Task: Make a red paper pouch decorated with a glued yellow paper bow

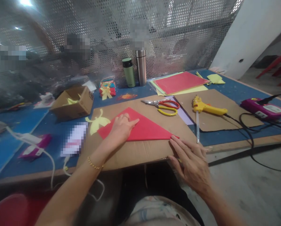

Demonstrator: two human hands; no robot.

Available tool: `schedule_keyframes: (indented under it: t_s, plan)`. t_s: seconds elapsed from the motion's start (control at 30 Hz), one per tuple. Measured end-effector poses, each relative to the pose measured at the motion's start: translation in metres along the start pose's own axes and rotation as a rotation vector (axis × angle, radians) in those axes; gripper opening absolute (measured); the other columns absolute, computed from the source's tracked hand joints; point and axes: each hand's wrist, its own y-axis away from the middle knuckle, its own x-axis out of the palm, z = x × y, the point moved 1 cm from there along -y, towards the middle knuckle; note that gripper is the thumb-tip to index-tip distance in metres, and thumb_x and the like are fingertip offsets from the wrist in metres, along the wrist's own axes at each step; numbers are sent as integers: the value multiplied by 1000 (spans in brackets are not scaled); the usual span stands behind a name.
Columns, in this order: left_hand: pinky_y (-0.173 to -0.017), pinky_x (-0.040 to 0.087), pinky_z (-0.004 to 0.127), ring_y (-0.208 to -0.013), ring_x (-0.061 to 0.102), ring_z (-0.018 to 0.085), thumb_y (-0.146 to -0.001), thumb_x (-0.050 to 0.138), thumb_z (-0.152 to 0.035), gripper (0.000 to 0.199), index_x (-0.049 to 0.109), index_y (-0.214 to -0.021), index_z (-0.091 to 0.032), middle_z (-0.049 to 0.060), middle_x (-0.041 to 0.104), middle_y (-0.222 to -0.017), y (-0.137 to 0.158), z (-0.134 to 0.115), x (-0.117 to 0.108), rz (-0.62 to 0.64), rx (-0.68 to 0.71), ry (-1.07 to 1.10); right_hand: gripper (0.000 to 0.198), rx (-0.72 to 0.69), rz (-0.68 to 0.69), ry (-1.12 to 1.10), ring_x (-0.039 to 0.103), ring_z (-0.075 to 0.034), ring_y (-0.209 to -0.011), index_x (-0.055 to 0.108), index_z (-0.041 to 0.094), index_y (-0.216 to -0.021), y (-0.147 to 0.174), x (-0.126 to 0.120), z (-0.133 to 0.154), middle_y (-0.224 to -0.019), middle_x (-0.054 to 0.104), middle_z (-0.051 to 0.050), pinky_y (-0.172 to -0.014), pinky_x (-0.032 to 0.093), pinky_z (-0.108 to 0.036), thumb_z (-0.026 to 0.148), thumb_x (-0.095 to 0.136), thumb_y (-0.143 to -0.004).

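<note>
Blue worktop (239,88) backed by perforated metal screen (189,34). Pale-yellow paper shape (100,122) already cut, at left. Red paper triangle (145,125), apparently folded, pressed on brown cardboard sheet (140,153) by left hand (123,127), fingers spread. Red-and-yellow-handled scissors (159,103) laid behind. Triangle's right tip touched by right hand (189,157), fingers together, thumb apart. Yellow glue gun (209,108) unheld; triangle seemingly still uncut, unglued.

Two hands (125,127) (191,163), one red triangle (148,129), apparently two power strips (265,108) (34,149) show.
</note>
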Motion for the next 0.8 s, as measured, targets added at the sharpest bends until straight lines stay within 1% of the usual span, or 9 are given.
schedule_keyframes:
  t_s: [0.13,0.27,0.37,0.43,0.5,0.57,0.67,0.73,0.8]
  plan:
    - [-85,37,39,-93,50,26,-108,38,-25,45,71,-138,-29,12,58,-105,1,-1,-5,6,18,-8,57,-27,-1,17,66,-32,-114,49,15,-155,-1,-2,-4,-139,72,-15,-97,45,-47,25,64,-101]
    - [-86,37,40,-96,51,27,-108,34,-22,48,69,-140,-28,13,58,-107,0,-2,-6,23,34,-33,45,-45,2,-21,67,-31,-108,59,14,-143,-12,-19,-9,-142,68,-20,-90,49,-45,22,65,-100]
    - [-87,36,40,-97,51,27,-108,34,-23,48,69,-141,-27,14,58,-108,-1,-1,-5,29,41,-41,39,-88,-98,-86,67,-29,-110,63,15,-136,-40,-35,-6,-131,74,-18,-95,51,-44,15,64,-98]
    - [-86,36,39,-96,52,27,-108,36,-24,46,70,-140,-27,14,58,-109,-2,0,-4,16,45,-35,32,-161,-100,-160,67,-28,-109,67,16,-131,-69,-36,-1,-125,77,-16,-95,51,-43,14,61,-99]
    - [-86,36,39,-95,52,27,-107,38,-24,46,70,-140,-28,14,58,-109,-2,1,-3,0,57,-19,25,-218,44,-196,67,-27,-104,71,16,-121,-104,-22,2,-117,78,-15,-93,51,-42,16,54,-102]
    - [-86,37,39,-96,53,27,-107,39,-25,45,70,-139,-28,14,59,-110,-2,2,-3,-13,71,-4,28,-242,259,-206,67,-25,-96,73,16,-113,-137,2,3,-108,79,-14,-88,51,-39,13,47,-103]
    - [-87,39,40,-99,54,29,-106,41,-26,42,74,-133,-25,16,60,-111,-2,2,-2,-17,68,-9,33,-202,581,-181,69,-22,-95,73,15,-118,-174,43,2,-107,79,-13,-87,49,-33,8,48,-98]
    - [-88,40,41,-100,55,30,-105,44,-24,39,78,-124,-22,17,61,-110,-3,2,-1,-14,53,-11,36,-124,700,-110,71,-22,-100,71,14,-125,-188,63,2,-114,78,-14,-87,49,-31,9,48,-98]
    - [-88,41,42,-101,56,30,-103,47,-23,36,80,-117,-22,17,62,-111,-4,1,0,-14,48,12,35,-50,760,-39,72,-24,-106,71,14,-125,-197,75,3,-119,78,-16,-89,50,-30,12,48,-99]
